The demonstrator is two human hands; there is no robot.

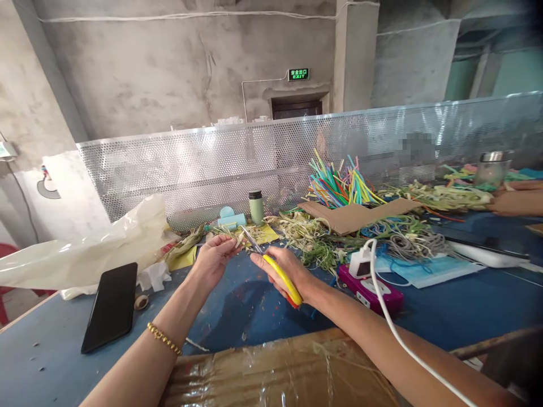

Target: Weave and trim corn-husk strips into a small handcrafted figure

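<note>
My right hand (283, 272) is closed round yellow-handled scissors (280, 274), blades pointing up-left toward my left hand. My left hand (214, 257), a gold bracelet on its wrist, pinches a thin pale strip (236, 240) right at the scissor tips. Both hands hover over the blue table (237, 308), just in front of a heap of pale green and yellow strips (305, 234).
A black phone (112, 305) lies at left beside a crumpled plastic bag (93, 249). A green flask (256, 207), coloured straws (339, 183), cardboard (356, 215), a purple power strip with white charger (369, 285) and a taped carton (271, 373) surround me. Another person's hand (515, 200) rests far right by a perforated metal screen (263, 161).
</note>
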